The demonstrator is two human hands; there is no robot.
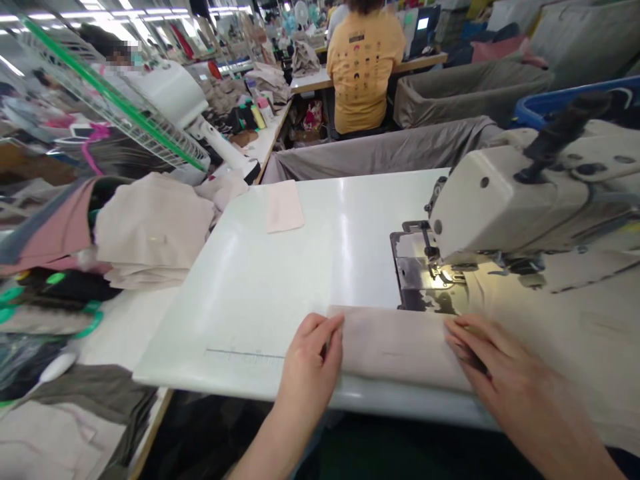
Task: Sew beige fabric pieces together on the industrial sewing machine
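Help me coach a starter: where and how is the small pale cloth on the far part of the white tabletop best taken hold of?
Probably by a near corner of the small pale cloth, from the person's side, with the closer left hand. It lies flat on the white tabletop with its near edge uncovered, so that edge can likely be raised and pinched.

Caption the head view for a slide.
Left hand and right hand touch opposite ends of a beige fabric panel on a white tabletop, near a sewing machine.
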